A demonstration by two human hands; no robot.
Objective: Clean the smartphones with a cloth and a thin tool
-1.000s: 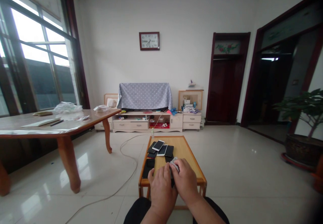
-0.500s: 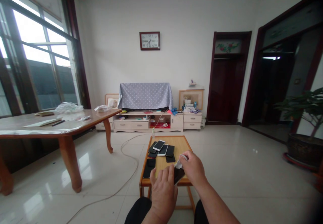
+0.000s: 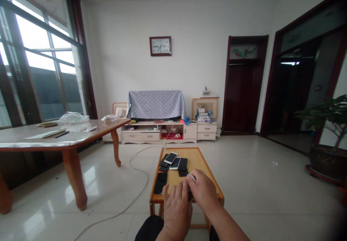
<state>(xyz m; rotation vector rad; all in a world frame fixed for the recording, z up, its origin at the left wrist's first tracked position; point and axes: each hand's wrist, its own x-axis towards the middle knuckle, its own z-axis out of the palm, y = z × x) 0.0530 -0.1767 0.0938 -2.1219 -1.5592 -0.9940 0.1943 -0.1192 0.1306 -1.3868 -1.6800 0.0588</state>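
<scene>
My left hand (image 3: 176, 206) is wrapped round a dark phone (image 3: 190, 194) over the near edge of the small wooden table (image 3: 202, 165); most of the phone is hidden. My right hand (image 3: 204, 191) is closed on a small white cloth (image 3: 191, 177) and presses it on the phone. Several more phones (image 3: 174, 161), dark and white, lie overlapping at the table's far left, with two dark ones (image 3: 161, 181) nearer along the left edge.
A large wooden table (image 3: 62, 136) with papers and a bag stands at the left by the windows. A white cable (image 3: 135, 194) loops over the tiled floor. A TV stand (image 3: 157, 130) with a covered screen is at the far wall. A potted plant (image 3: 326, 143) stands at the right.
My right hand went out to the right with the cloth, uncovering the phone, then came back over it beside my left hand. The view tilted slightly.
</scene>
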